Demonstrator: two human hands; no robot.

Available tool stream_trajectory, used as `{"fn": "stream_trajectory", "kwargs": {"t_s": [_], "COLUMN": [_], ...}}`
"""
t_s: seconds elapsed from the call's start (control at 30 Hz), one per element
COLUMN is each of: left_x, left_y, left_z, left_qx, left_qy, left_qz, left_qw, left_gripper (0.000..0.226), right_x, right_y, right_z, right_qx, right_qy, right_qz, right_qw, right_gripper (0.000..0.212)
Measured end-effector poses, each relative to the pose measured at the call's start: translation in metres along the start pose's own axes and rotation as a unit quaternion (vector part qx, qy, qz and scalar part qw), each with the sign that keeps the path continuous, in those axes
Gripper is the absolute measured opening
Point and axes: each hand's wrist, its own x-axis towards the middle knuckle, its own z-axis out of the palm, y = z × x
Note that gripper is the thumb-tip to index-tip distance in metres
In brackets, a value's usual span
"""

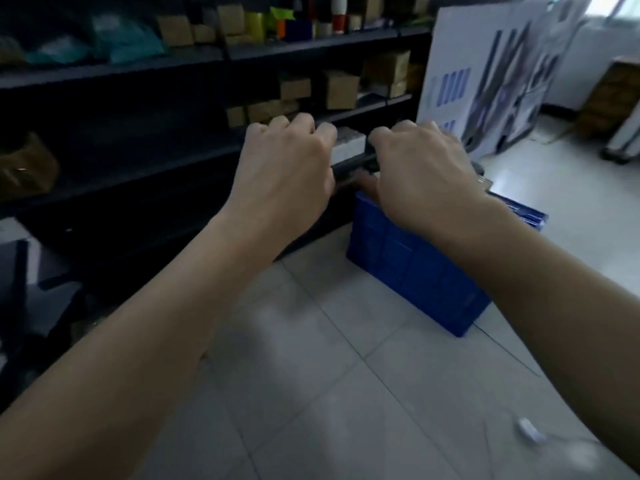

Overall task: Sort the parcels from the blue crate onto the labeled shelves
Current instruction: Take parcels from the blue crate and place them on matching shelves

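— Grip?
— Closed round a dark parcel (353, 164), blurred: left hand (287, 161) at one end, right hand (422, 168) at the other.
— Whereabouts?
— Held just above the blue crate (408, 265), shelves (311, 47) behind the crate.

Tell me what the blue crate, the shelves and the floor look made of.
Crate: moulded plastic, by its ribbed, evenly blue walls. Shelves: likely painted metal, thin dark matte boards; blur leaves it open. Floor: glazed tile, with grout lines and soft reflections.
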Motion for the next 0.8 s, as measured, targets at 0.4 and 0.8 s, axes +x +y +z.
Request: {"fn": "stream_trajectory", "kwargs": {"t_s": [0.4,0.8], "left_x": [0.179,0.36], "left_y": [0.11,0.205], "left_z": [0.15,0.279], "left_qx": [-0.106,-0.177], "left_qy": [-0.016,-0.073], "left_qz": [0.119,0.117], "left_qw": [0.987,0.975], "left_gripper": [0.036,0.032], "right_x": [0.097,0.207], "right_y": [0.193,0.381], "right_z": [0.105,0.172], "right_qx": [-0.067,-0.029], "right_qy": [-0.049,-0.05], "right_qz": [0.159,0.215], "right_qw": [0.984,0.975], "right_gripper": [0.027,0.036]}}
